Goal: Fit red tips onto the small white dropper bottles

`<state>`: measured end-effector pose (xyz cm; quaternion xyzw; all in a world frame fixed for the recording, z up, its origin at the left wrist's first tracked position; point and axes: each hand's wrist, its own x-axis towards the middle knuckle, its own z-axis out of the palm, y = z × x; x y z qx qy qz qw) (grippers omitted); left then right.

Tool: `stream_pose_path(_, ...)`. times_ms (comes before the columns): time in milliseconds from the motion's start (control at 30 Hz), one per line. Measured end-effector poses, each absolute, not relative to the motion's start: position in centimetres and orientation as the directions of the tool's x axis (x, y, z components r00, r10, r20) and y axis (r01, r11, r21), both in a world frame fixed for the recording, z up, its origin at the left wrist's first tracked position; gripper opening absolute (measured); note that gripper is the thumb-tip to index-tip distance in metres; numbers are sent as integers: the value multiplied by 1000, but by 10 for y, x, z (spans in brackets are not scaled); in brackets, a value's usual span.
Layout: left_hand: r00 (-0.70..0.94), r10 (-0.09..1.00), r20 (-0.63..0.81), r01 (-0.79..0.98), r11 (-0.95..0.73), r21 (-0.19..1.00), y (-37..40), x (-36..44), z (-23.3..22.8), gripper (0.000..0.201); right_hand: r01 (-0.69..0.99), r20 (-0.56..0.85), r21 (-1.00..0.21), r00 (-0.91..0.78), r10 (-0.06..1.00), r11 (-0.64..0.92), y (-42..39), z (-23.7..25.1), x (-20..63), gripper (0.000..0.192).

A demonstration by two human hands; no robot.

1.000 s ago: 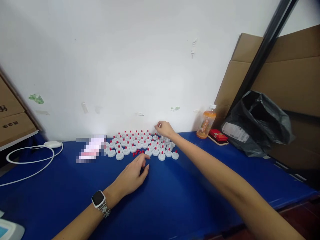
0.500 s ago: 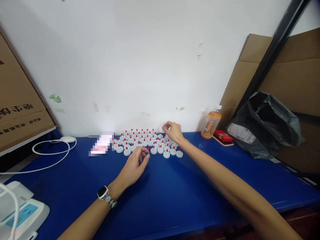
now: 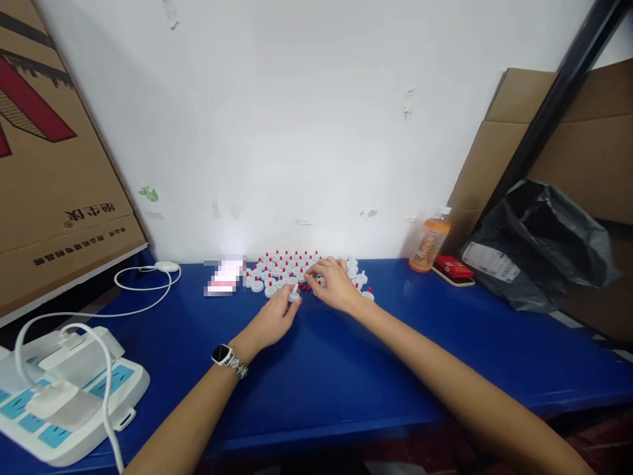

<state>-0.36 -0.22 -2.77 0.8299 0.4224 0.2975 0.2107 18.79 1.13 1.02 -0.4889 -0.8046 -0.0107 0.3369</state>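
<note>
My left hand (image 3: pixel 271 320) is closed around a white nozzle cap (image 3: pixel 294 294), whose bare pointed spout sticks up between thumb and fingers. Just to its right, my right hand (image 3: pixel 335 285) reaches over a small heap of loose red tips (image 3: pixel 305 287). Its thumb and fingers are bent together; what is between them, if anything, is too small to make out. Behind the hands stand several white nozzle caps with red tips (image 3: pixel 256 284), close together. To the right, partly hidden by my right hand, are white caps without red tips (image 3: pixel 362 278).
A phone-like bright, blurred-out item (image 3: pixel 225 277) lies left of the caps. A white power strip (image 3: pixel 74 402) with cables is at front left. An orange drink bottle (image 3: pixel 430 243), a red box (image 3: pixel 453 267) on a phone and a grey plastic bag (image 3: pixel 537 247) stand right.
My right hand has come back from the rear of the caps to the red tips. My left hand, with nothing visible in it before, now holds a nozzle cap. The view has shifted left.
</note>
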Motion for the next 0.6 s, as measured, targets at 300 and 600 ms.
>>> stream_pose_path(300, 482, 839, 253, 610, -529, 590, -4, -4, -26, 26, 891, 347, 81, -445, 825, 446, 41, 0, 188, 21)
stream_pose_path(600, 483, 833, 268, 596, -538, 597, -3, -2, -27, 26, 907, 368, -95, -350, 861, 409, 44, 1, 179, 12)
